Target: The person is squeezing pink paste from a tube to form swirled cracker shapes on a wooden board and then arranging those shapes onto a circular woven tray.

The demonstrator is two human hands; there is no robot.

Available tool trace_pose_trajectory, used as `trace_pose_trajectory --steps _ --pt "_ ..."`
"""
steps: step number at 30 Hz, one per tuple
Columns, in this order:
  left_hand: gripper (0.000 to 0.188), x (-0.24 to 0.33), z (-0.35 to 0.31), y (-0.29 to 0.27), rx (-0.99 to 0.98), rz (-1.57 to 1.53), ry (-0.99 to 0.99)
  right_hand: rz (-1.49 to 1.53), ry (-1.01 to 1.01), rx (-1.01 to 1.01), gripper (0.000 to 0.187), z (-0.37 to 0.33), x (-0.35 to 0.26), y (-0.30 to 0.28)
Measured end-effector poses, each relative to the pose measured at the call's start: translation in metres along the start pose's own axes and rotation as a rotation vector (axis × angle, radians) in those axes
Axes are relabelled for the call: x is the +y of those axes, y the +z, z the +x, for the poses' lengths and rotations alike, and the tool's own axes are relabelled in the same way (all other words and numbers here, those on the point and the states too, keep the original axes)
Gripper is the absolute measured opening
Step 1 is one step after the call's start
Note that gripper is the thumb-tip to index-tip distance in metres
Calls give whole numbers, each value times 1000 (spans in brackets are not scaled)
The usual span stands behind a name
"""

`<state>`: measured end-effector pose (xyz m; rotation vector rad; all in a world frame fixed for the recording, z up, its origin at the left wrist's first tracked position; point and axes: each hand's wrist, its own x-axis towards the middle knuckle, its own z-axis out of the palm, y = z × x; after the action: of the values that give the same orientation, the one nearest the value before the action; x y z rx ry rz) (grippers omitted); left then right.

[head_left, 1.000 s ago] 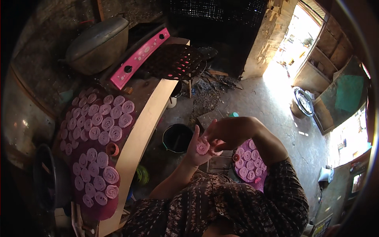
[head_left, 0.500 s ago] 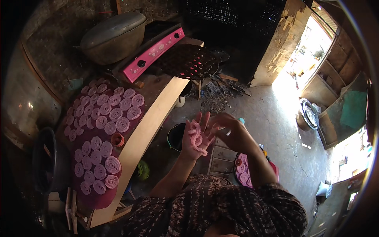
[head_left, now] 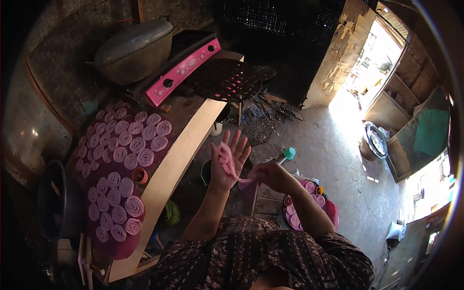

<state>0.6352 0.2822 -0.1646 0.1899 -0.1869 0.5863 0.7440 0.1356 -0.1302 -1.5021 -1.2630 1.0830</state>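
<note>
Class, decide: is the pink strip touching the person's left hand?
Touching. The head view shows the pink strip lying across the open palm of the left hand, its lower end pinched by the right hand.

Open floor (head_left: 333,140) lies right of the hands; the wooden table edge (head_left: 179,159) crowds their left.

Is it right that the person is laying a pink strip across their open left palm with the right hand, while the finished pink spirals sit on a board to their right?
Not quite. The head view shows the board with most finished pink spirals on the person's left, not right. The rest holds: the right hand lays the pink strip across the open left hand.
</note>
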Motion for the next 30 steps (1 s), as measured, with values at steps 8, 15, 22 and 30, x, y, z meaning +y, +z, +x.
trace_pose_trajectory --steps 8,15,22,30 --pt "56 -23 -7 -12 10 -125 -194 351 -267 597 16 8 -64 -31" --pt "55 -41 -12 -25 61 -221 -236 420 -365 369 17 30 -119 -30" --pt "65 -38 -10 -39 -151 73 -143 423 -325 35 18 -1 -138 4" --pt "58 -25 -5 -27 -45 -169 -159 335 -117 191 18 -24 -95 -22"
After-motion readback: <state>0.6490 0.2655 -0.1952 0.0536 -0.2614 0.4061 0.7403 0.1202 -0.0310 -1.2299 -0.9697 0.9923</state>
